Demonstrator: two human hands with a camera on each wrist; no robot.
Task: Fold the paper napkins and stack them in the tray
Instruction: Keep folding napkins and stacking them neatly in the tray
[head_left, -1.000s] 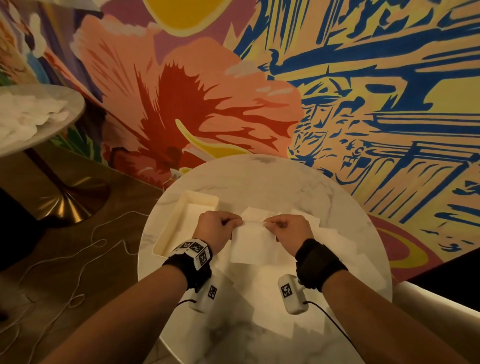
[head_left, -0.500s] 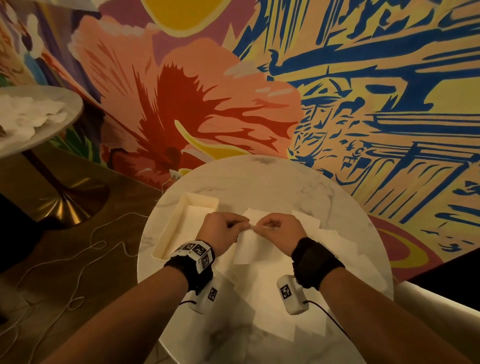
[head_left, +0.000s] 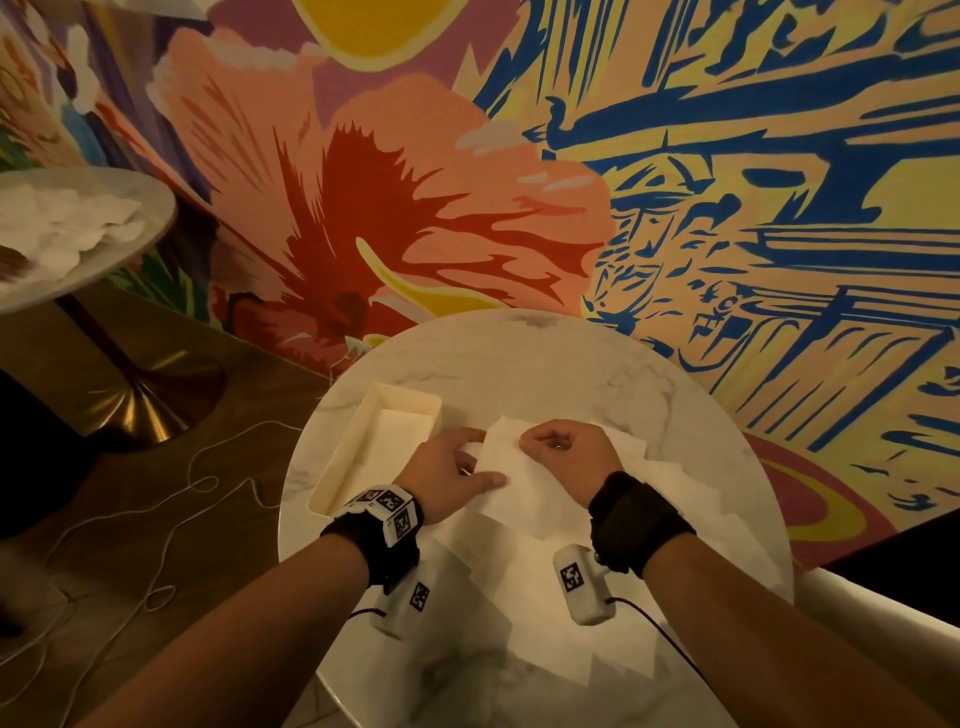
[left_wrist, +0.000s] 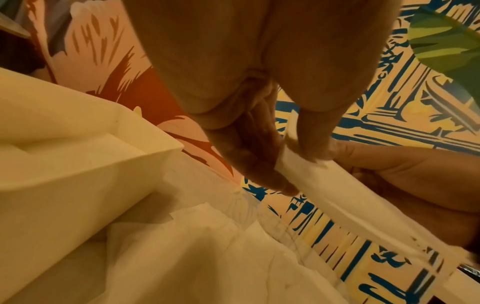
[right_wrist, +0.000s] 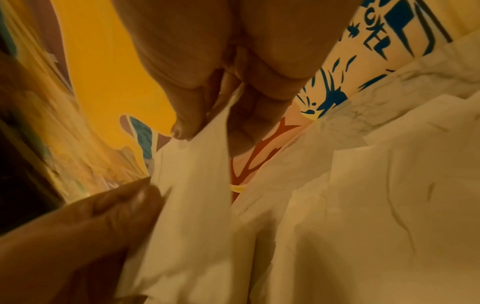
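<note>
A white paper napkin (head_left: 511, 470) is doubled over above the round marble table (head_left: 519, 364). My right hand (head_left: 535, 444) pinches its top edge between thumb and forefinger; the right wrist view shows this pinch (right_wrist: 207, 131) on the napkin (right_wrist: 194, 185). My left hand (head_left: 478, 462) holds the left folded edge, and in the left wrist view its thumb and fingers (left_wrist: 288, 164) pinch the napkin (left_wrist: 337, 195). A cream tray (head_left: 332, 483) sits just left of my left hand with a folded napkin (head_left: 402, 431) lying inside. The tray's corner (left_wrist: 145, 144) shows in the left wrist view.
Several loose unfolded napkins (head_left: 519, 597) cover the near and right parts of the table. A second round table (head_left: 104, 275) at far left carries a heap of napkins (head_left: 62, 228). A thin cable (head_left: 156, 499) loops on the floor. A painted wall stands close behind.
My hands came together, bringing the napkin's top corners side by side so it doubled over. My left hand then slid down along the left edge, and the napkin now sits lower.
</note>
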